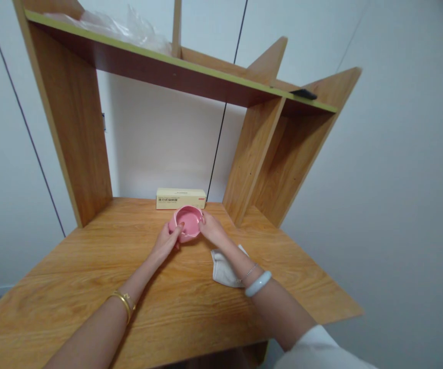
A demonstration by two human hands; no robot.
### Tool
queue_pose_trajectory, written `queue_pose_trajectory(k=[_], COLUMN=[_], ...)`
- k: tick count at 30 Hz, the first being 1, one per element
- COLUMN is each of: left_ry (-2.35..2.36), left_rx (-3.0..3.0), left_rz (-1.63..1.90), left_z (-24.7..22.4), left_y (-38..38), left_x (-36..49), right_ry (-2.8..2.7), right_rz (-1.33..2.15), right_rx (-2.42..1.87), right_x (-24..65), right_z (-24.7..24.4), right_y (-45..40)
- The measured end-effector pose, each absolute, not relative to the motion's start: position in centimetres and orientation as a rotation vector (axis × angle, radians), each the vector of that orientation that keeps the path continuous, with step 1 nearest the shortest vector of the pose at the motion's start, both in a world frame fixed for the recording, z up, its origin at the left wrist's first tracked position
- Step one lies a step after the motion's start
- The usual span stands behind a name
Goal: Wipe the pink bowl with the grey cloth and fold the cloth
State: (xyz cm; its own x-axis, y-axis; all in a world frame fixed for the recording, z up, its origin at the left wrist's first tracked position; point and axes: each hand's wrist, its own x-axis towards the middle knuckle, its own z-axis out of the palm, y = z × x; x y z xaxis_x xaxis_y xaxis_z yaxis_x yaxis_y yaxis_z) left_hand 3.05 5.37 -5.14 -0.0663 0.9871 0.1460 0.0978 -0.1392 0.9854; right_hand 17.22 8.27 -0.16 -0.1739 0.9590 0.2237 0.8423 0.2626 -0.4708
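A pink bowl, its opening tilted towards me, is held between both hands over the back middle of the wooden desk. My left hand grips its left side, thumb over the rim and fingers underneath. On the right side, my right hand has its fingers closed at the rim. Just behind the bowl lies a long cream box with dark lettering. A white cloth rests on the desk, partly hidden under my right forearm.
A wooden shelf unit stands at the desk's back, with uprights at left and right. Clear plastic wrapping and a dark flat object lie on its upper shelf. The desk's right edge is near a pale wall.
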Motion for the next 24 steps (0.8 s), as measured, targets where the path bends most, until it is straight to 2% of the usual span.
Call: queue_pose_trajectory(k=[3,8,14,21,24], left_ry=[1.214,1.303,1.245,1.197,1.168], left_rx=[1.577,1.977,2.196,2.252,2.253], left_rz=[1.224,1.254,1.192,1.118,1.053], left_z=[-5.2,-5.4,-5.7,-5.5,-5.1], left_y=[5.0,5.1,5.4,5.4,5.1], left_x=[3.4,3.1,2.9,2.9,3.5], right_ry=[-2.082,-1.989,-1.954,-1.998,-2.196], right_rz=[0.318,0.254,0.289,0.298,0.558], right_rx=[-1.814,-2.047,-2.121,-1.907,-1.556], right_x=[19.1,23.1,25.0,27.4,29.0], right_z=[0.3,0.5,-1.3,0.1,-0.1], right_y=[9.7,11.6,12.2,10.7,8.7])
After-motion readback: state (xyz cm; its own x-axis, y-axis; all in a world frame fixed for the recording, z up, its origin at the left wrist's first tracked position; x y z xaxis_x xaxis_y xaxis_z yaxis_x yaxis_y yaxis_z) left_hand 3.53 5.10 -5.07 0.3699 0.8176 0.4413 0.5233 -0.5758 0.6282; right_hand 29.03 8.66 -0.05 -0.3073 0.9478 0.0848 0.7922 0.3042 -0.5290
